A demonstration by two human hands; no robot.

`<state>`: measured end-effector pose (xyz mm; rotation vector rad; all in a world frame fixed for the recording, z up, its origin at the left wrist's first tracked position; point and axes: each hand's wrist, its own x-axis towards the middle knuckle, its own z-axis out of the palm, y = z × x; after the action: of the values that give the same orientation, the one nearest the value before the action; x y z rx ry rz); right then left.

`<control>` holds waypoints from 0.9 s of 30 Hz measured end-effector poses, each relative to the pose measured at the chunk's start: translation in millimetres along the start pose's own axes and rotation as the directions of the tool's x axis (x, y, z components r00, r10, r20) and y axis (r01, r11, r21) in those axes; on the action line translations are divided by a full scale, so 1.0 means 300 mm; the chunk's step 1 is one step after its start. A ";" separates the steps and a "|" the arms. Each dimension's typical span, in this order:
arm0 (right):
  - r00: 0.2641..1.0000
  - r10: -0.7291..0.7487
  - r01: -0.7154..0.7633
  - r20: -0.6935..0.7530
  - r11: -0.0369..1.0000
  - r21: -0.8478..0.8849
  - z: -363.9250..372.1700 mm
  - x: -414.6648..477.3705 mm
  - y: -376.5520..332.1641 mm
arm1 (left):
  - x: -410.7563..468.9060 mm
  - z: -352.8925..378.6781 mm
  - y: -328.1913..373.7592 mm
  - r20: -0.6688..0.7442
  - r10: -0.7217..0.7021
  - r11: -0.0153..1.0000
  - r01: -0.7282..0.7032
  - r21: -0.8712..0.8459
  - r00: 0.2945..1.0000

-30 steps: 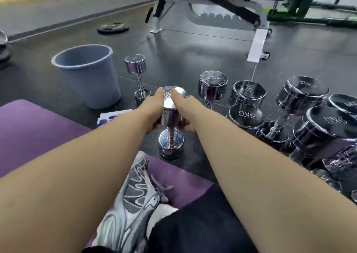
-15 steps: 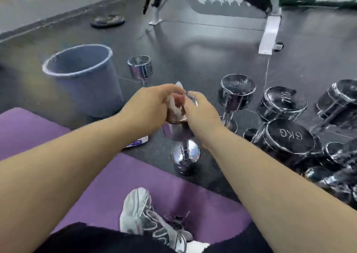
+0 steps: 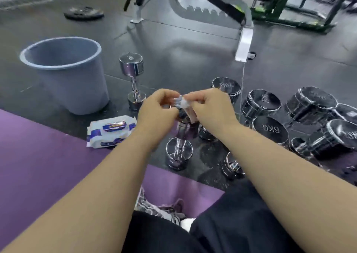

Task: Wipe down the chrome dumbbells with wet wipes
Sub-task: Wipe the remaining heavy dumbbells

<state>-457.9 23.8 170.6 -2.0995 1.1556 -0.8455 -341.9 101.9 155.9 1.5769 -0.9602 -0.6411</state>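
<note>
Left hand [image 3: 156, 115] and right hand [image 3: 214, 110] are both pinching the wet wipe [image 3: 183, 104] in their fingertips over the upright dumbbell [image 3: 179, 152] standing off the mat [image 3: 48, 166] edge, probably refolding it.

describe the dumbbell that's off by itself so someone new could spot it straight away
Find the grey-blue bucket on the dark floor at the left. Just right of it, a small chrome dumbbell stands upright on one end. Unlike the other dumbbells, which crowd together further right, it stands alone and is nearest the bucket.
</note>
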 end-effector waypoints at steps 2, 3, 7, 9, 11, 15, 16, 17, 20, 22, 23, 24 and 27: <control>0.993 -0.058 0.055 -0.104 0.998 -0.037 0.022 -0.024 0.001 | -0.004 0.019 -0.010 -0.072 -0.107 0.983 0.095 -0.155 0.992; 0.987 -0.143 0.135 -0.079 0.985 -0.105 0.034 -0.033 -0.011 | 0.014 0.033 0.002 -0.068 -0.165 0.956 0.143 -0.254 0.984; 0.922 -0.225 0.356 0.316 0.816 -0.456 0.050 -0.037 -0.008 | 0.075 0.045 0.040 -0.007 -0.346 0.811 0.296 -0.504 0.938; 0.933 -0.100 0.287 0.345 0.786 -0.548 0.025 0.014 -0.016 | 0.054 0.040 0.029 0.049 -0.324 0.794 0.300 -0.529 0.945; 0.902 -0.129 0.328 0.412 0.826 -0.459 0.016 0.029 -0.027 | 0.035 0.024 0.010 0.097 -0.310 0.767 0.309 -0.562 0.946; 0.819 -0.225 0.494 0.527 0.744 -0.449 -0.025 -0.071 0.031 | 0.052 -0.049 -0.032 0.251 -0.325 0.589 0.403 -0.701 0.912; 0.841 -0.197 0.462 0.503 0.746 -0.479 -0.032 -0.059 0.042 | 0.055 -0.053 -0.037 0.263 -0.318 0.587 0.407 -0.700 0.911; 0.871 -0.158 0.406 0.465 0.764 -0.501 -0.031 -0.029 0.035 | 0.060 -0.042 -0.041 0.266 -0.309 0.595 0.404 -0.695 0.913; 0.873 -0.169 0.400 0.458 0.784 -0.474 0.009 -0.033 -0.024 | 0.063 0.000 -0.047 0.222 -0.303 0.588 0.365 -0.722 0.927; 0.825 -0.259 0.506 0.502 0.734 -0.453 0.008 -0.110 -0.013 | 0.074 -0.003 -0.052 0.203 -0.337 0.553 0.368 -0.747 0.919; 0.827 -0.259 0.506 0.499 0.728 -0.462 -0.015 -0.135 0.008 | 0.077 -0.004 -0.053 0.203 -0.349 0.553 0.376 -0.744 0.915; 0.855 -0.211 0.459 0.473 0.732 -0.503 -0.036 -0.125 0.028 | 0.078 -0.002 -0.053 0.201 -0.350 0.567 0.377 -0.733 0.915; 0.924 -0.042 0.269 0.381 0.779 -0.566 -0.026 -0.017 -0.005 | 0.070 0.029 -0.059 0.163 -0.346 0.622 0.356 -0.698 0.924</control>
<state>-465.1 27.6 175.3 -2.7643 1.1620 -0.1210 -333.9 80.2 138.8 1.0270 -0.2978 -1.1465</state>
